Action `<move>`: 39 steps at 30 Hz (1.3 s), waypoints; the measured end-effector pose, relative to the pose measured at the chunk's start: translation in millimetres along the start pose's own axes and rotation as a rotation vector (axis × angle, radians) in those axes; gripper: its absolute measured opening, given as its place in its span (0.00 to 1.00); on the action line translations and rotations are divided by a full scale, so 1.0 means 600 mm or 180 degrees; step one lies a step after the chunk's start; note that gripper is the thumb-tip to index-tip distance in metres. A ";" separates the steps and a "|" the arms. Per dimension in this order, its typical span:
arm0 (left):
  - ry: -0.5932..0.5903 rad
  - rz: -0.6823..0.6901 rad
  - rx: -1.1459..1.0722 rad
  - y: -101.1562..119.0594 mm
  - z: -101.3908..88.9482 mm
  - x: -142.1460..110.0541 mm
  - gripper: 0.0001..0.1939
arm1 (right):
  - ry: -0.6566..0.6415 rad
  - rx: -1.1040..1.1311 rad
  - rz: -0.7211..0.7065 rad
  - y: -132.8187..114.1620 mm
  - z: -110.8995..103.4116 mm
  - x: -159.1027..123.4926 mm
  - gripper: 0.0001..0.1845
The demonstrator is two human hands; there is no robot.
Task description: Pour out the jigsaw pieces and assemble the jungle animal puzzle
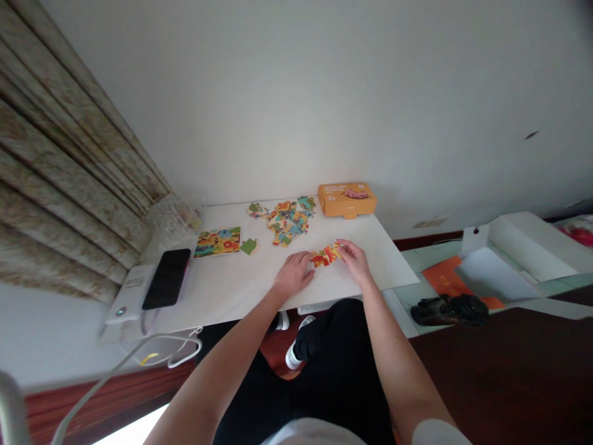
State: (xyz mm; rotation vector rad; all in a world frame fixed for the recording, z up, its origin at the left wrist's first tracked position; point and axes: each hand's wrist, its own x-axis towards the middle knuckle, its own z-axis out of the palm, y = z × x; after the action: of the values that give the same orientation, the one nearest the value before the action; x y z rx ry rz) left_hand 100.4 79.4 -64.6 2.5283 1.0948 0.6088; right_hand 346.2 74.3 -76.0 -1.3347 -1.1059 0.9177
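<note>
While the right hand pinches the puzzle strip at one end (the left hand touches the other, grip unclear), uneven pushing between them could pop its joints apart.

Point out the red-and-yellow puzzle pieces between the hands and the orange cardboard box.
Red-and-yellow puzzle pieces [330, 254], head view: printed top, mid-strip.
Orange cardboard box [347, 201], head view: middle of its visible surface.

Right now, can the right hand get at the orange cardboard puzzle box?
Probably yes: only white tabletop shows between the right hand and the box, though that hand is at the red-and-yellow puzzle pieces.
</note>
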 end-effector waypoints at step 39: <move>-0.0538 0.0238 0.0193 0.012 -0.007 0.004 0.23 | -0.0297 -0.2613 -0.1038 -0.032 0.026 -0.166 0.10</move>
State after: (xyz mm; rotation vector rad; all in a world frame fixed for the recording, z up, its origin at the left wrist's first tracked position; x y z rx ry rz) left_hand 104.0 76.9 -57.4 2.6270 0.9771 0.3768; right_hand 303.7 -18.6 -66.3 -1.6840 -1.8197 0.2704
